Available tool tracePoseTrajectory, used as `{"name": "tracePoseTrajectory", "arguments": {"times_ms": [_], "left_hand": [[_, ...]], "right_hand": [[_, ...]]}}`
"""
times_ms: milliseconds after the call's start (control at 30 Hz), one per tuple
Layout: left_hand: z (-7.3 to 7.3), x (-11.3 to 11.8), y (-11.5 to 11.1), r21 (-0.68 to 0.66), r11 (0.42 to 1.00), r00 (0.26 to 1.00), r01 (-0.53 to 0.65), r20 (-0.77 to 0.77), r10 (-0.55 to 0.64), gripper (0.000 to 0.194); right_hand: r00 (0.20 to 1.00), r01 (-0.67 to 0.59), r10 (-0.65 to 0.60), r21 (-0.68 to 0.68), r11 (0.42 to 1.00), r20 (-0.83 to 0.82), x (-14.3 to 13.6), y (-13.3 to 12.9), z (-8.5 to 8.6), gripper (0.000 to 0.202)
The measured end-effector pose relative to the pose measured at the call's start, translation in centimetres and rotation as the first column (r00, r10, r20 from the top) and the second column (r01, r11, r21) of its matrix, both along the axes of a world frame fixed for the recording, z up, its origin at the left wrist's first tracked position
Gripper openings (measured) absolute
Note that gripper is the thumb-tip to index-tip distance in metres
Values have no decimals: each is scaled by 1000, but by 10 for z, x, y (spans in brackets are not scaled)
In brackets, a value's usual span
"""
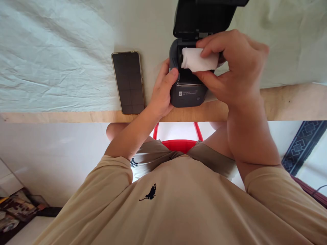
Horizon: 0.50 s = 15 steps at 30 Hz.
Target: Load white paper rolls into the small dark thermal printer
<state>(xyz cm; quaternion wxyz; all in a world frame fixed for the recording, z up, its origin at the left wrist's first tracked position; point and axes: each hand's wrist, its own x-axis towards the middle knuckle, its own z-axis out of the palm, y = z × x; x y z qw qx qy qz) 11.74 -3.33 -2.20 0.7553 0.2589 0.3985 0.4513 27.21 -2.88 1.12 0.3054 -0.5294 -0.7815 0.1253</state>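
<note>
A dark grey printer-like device [187, 97] stands near the table's front edge, its black lid [204, 18] raised away from me. My left hand [163, 90] grips the device's left side, with the thumb on its upper rim. Above the opened compartment, my right hand [230, 64] pinches a white paper roll [199, 58] between thumb and fingers. The roll lies crosswise, its left end at the compartment's left inner wall. Whether it rests on the bottom is hidden by the roll and my fingers.
A dark-screened phone [129, 83] lies left of the device. Light wrinkled cloth [63, 61] covers the table, with a bare wooden front edge [63, 117]. Below the edge are my legs and a red seat [178, 145].
</note>
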Motion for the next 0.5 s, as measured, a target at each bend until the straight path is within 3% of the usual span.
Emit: {"name": "tracePoseTrajectory", "arguments": {"times_ms": [233,367,500], "left_hand": [[-14,-10,3,-74,994,997,76,23,-75,39],[-9,-10,3,-61,997,997,47,63,-43,37],[-4,-9,3,-10,1000,992,20,126,-19,28]], "right_hand": [[999,-38,40,116,993,-9,-2,6,-3,15],[997,-72,75,191,979,-8,-6,-1,-3,13],[979,-196,202,210,958,-8,-7,-5,-5,14]]}}
